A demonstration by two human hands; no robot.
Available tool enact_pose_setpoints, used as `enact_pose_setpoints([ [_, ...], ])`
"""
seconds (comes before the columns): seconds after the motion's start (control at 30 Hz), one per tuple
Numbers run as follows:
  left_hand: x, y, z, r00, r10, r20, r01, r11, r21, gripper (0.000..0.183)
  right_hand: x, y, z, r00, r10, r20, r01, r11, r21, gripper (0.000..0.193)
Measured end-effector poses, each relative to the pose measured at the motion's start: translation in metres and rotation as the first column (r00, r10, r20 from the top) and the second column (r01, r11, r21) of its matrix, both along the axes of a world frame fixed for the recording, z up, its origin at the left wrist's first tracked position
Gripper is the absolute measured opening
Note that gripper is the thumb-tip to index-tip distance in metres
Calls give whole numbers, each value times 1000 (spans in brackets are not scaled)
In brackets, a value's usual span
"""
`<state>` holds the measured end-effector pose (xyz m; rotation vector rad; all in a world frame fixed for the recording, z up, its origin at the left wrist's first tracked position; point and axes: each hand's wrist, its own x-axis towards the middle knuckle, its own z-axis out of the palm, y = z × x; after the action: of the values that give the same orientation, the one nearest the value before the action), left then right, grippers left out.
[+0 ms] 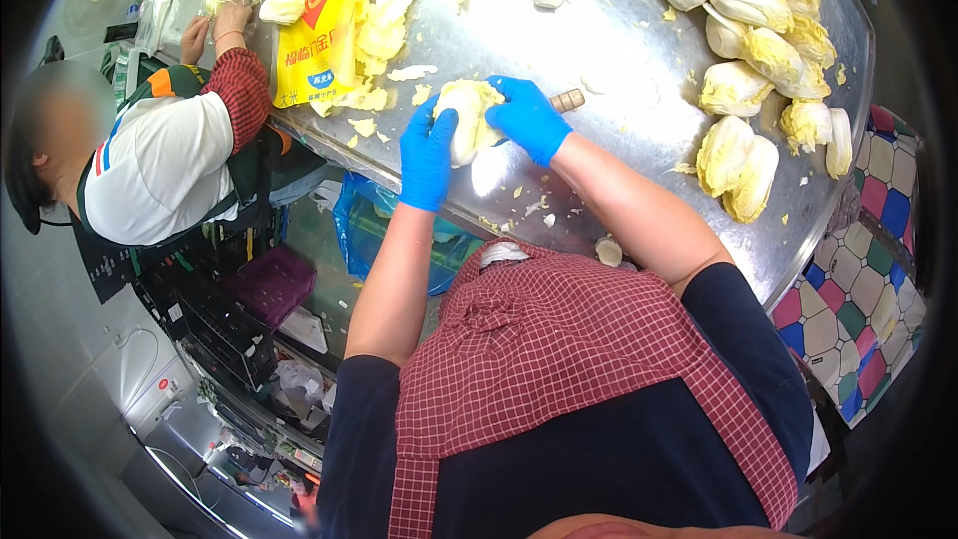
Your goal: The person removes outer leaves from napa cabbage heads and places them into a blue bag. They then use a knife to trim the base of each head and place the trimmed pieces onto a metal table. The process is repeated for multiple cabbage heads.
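Over the near edge of the metal table, a pale napa cabbage (464, 115) is held between my two blue-gloved hands. My left hand (427, 152) wraps its left side, the thumb lying toward the front. On the far right side of the head, the fingers of my right hand (527, 118) press against the yellow leaves. A brown handle (567, 100) shows just beyond my right hand; what it belongs to is hidden, and I cannot tell whether that hand touches it.
Several napa cabbages (743, 90) are piled along the table's right side. Loose leaves (384, 25) heap beside a yellow printed bag (317, 35) at far left. A co-worker (165, 160) handles a bagged cabbage there. Scraps dot the metal table (619, 160). A blue plastic bag (354, 230) hangs below its edge.
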<state>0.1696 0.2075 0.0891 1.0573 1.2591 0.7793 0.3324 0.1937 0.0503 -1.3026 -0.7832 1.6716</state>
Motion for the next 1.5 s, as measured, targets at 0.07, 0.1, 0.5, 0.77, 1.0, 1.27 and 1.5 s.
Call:
enact_pose_setpoints([
  [0.07, -1, 2, -2, 999, 25, 38, -23, 999, -41, 39, 0, 0, -6, 998, -17, -63, 17, 1000, -11, 37],
  [0.1, -3, 3, -8, 997, 37, 64, -34, 998, -50, 39, -1, 0, -8, 997, -22, -69, 22, 1000, -9, 36],
  [0.5, 5, 21, -8, 775, 444, 450, -277, 879, -389, 54, -3, -7, 0, 739, -320, -593, 282, 946, -160, 27],
  [0.77, -7, 26, -32, 519, 385, 763, 85, 865, -494, 55, 8, -2, 3, 698, -225, -679, 213, 972, -103, 27],
  [1.0, 22, 46, -10, 871, 205, 447, 15, 897, -441, 47, 26, 10, 8, 972, -220, -82, 225, 973, 47, 27],
  [1.27, 85, 179, -4, 811, 373, 451, -176, 891, -419, 32, 112, 66, 7, 616, -407, 675, 336, 910, 243, 58],
  [1.5, 136, 251, 22, 754, 157, 637, 55, 952, -301, 52, 111, 89, -1, 857, -438, 272, 431, 898, 88, 71],
])
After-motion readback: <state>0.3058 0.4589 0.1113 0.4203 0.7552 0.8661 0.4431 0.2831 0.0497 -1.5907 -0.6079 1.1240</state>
